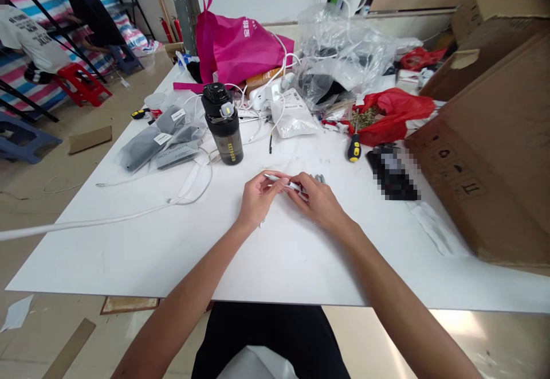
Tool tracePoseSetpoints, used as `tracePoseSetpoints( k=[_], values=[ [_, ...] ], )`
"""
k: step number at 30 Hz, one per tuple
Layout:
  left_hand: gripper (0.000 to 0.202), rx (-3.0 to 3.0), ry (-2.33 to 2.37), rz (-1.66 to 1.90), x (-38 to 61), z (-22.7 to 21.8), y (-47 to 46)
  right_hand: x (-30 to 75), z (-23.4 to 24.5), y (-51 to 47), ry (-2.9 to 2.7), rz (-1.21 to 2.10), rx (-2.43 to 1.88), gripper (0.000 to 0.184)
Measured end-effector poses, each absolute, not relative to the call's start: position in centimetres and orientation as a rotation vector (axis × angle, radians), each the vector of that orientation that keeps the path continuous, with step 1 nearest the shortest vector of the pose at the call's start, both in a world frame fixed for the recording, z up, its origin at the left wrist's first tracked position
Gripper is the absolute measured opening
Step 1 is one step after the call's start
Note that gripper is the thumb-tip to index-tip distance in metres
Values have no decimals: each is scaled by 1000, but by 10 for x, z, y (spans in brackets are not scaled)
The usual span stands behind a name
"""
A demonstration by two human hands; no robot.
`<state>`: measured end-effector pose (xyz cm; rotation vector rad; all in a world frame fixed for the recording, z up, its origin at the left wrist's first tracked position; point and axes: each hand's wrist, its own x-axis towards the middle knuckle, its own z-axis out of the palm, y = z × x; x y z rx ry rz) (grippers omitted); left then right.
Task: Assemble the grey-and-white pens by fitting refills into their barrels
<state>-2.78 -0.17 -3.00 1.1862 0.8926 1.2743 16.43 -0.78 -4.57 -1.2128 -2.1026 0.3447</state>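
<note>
Above the middle of the white table (296,270), both of my hands close around a slim white pen (271,178). Its pointed tip faces left. My left hand (256,198) pinches the pen near that tip. Fingers of my right hand (315,200) grip its other end and cover part of it. A small grey object (320,178) shows just behind my right hand, too hidden to name. Below my left hand, a small light piece (261,223) lies on the table.
A black bottle (223,129) stands beyond my hands, left of a white plastic packet (294,115). Bagged items (150,144) and white cables (107,218) lie left. A screwdriver (354,148), red bag (395,112) and large cardboard box (494,155) are right. A pink bag (244,46) stands behind.
</note>
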Motion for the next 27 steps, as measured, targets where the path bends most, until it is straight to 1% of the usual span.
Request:
tracePoseSetpoints(
  k=[3,6,13,19,24,27],
  values=[
    [28,1257,912,1236,-28,-31,-4,162,-45,-9,-2054,455,-1245,11],
    [26,1272,913,1227,-27,-34,-4,162,-44,-9,-2027,521,-1245,12],
    [25,1280,958,1242,-28,-32,-4,164,-41,-9,-2094,335,-1211,19],
    [25,1224,984,1268,-27,-30,-4,164,-43,-8,-1988,508,-1236,19],
    [23,1203,1006,1274,-27,-30,-4,165,-41,-8,-2093,365,-1204,17],
    [24,1184,999,1267,-26,-29,-4,165,-40,-10,-2093,392,-1183,18]
  ],
)
